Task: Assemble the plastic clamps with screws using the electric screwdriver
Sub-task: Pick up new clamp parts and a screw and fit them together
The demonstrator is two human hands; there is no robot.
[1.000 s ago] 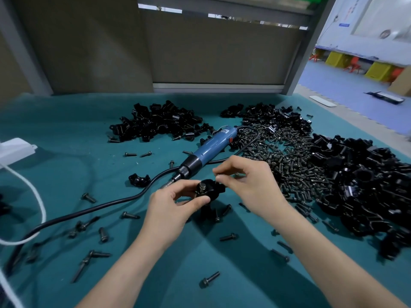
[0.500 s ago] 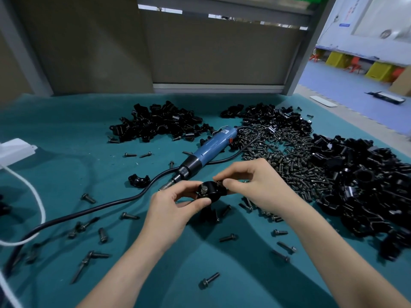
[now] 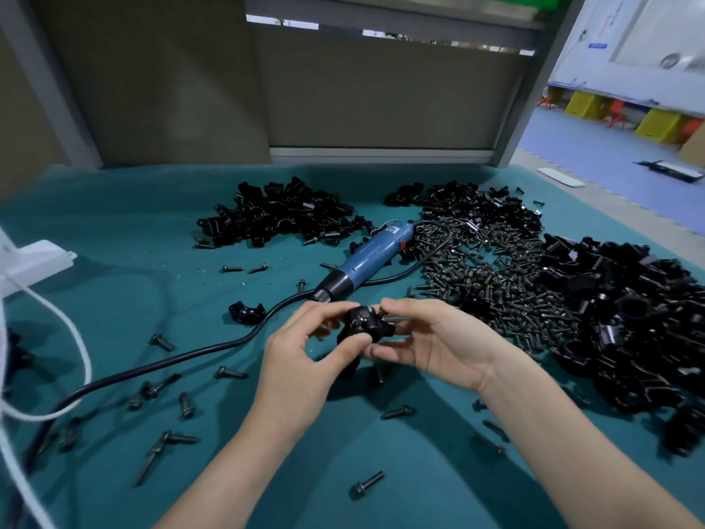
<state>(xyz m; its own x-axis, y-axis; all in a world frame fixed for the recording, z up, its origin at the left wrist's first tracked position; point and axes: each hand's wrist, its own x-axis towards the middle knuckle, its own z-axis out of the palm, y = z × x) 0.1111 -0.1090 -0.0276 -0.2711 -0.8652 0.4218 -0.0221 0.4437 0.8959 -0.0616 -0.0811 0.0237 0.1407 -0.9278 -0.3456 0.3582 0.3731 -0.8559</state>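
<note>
The clamp (image 3: 364, 325) is up off the table, held between my two hands just in front of the nose of the screwdriver (image 3: 366, 257). It looks like two black halves put together, and on top I can see what seems to be a screw (image 3: 363, 314) sitting in its hole, though I cannot tell how deep it goes. My left hand (image 3: 301, 360) pinches the clamp from the near left side, thumb pressed on its front. My right hand (image 3: 431, 341) holds it from the other side, forefinger curled over the top and thumb beneath. I judge I am at the fitting step: halves lined up and the screw started by hand, not yet driven. The next move calls for keeping the halves squeezed together in my left hand so they do not slip. My right hand then has to let go and reach forward for the screwdriver, which lies flat on the green mat (image 3: 114, 299) with its black cord (image 3: 160, 366) trailing off to the left. The bit then has to meet the screw head squarely. A spare clamp half (image 3: 246, 312) lies just left of the tool's tip. The heap of screws (image 3: 484, 276) is to the right, with piles of clamp parts beyond it (image 3: 625, 311) and at the back (image 3: 282, 213).
</note>
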